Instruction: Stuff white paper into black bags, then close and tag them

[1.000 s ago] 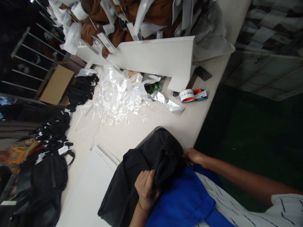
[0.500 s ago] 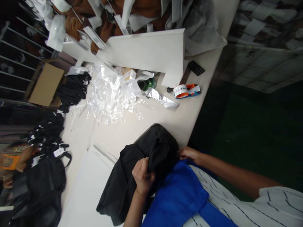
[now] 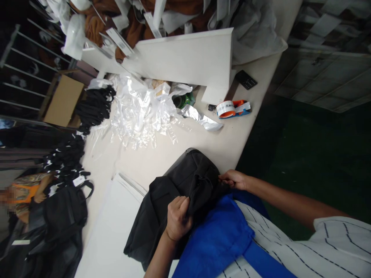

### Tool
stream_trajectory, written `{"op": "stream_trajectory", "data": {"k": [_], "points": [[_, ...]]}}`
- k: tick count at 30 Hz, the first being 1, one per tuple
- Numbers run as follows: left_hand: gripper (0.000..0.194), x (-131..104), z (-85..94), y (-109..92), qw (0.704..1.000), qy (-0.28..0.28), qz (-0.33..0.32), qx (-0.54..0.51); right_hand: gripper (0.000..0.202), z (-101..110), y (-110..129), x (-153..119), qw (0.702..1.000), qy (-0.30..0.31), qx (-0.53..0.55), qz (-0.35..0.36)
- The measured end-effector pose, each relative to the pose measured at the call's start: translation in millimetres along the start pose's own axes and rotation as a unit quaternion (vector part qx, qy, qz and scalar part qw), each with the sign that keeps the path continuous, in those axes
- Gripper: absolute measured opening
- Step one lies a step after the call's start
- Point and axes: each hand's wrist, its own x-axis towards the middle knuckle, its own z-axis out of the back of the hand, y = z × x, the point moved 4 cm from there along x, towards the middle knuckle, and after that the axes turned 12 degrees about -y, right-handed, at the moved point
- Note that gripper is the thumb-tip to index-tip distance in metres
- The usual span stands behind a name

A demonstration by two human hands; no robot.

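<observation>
A black bag [image 3: 162, 204] lies on the white table against the blue apron. My left hand [image 3: 179, 218] is closed in a fist around a fold of its dark fabric, near the middle of the bag. At the bag's end by the table edge, my right hand [image 3: 234, 180] pinches the black fabric with its fingertips. What lies under the bunched cloth between the hands is hidden.
Beyond the bag are crumpled clear plastic [image 3: 139, 112], a tape dispenser [image 3: 233, 109], and a black phone-like object [image 3: 245, 79]. White sheets [image 3: 107, 216] lie left. More black bags [image 3: 55, 216], a cardboard box [image 3: 63, 100] and another person [image 3: 29, 191] are farther left.
The view has shifted slightly. My right hand has pulled a little away from the bag's body, with fabric stretched to it. My left hand keeps its grip.
</observation>
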Motion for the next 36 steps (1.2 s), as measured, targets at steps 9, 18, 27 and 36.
{"op": "stream_trajectory", "data": {"k": [9, 18, 27, 36], "points": [[0.012, 12, 43.4, -12, 0.995, 0.09, -0.045, 0.0, 0.03, -8, 6, -11, 0.988, 0.068, 0.074, -0.116], [0.012, 14, 56.1, -2, 0.997, 0.062, -0.027, 0.044, 0.027, -15, 4, -23, 0.99, 0.027, -0.013, 0.135], [0.015, 9, 94.2, 7, 0.996, 0.016, -0.004, 0.083, 0.036, -41, -5, -46, 0.982, 0.1, -0.01, 0.16], [0.018, 3, 55.8, -14, 0.995, 0.075, -0.045, 0.05, 0.035, -34, -15, -41, 0.96, -0.039, -0.208, 0.183]]}}
